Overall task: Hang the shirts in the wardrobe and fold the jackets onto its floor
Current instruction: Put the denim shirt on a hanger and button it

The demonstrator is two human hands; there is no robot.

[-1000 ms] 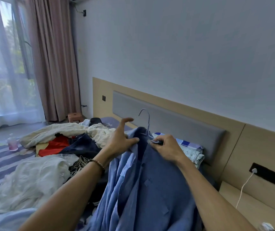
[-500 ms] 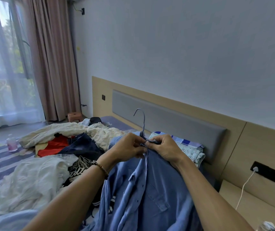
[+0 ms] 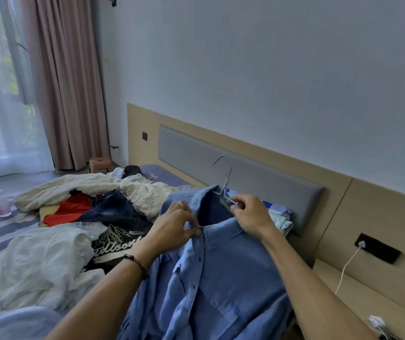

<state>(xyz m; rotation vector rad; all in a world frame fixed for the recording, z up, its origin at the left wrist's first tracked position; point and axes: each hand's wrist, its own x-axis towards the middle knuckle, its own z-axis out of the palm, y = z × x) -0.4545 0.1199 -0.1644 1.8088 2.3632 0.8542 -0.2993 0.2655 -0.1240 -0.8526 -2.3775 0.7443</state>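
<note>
While both hands, left hand [image 3: 172, 229] and right hand [image 3: 250, 214], pinch the blue shirt [image 3: 221, 278] onto its hanger [image 3: 223, 190], other clothes [image 3: 74, 209] left of it wait unsorted.

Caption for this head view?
Left hand pinches blue shirt collar; right hand holds its hanger.

Left hand [image 3: 172, 231] pinches the blue shirt [image 3: 223, 278] collar; right hand [image 3: 252, 214] grips the hanger [image 3: 224, 185] inside it.

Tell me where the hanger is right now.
In the head view, the hanger sits centre frame inside the blue shirt collar, its hook rising before the grey headboard; the right hand grips it.
</note>
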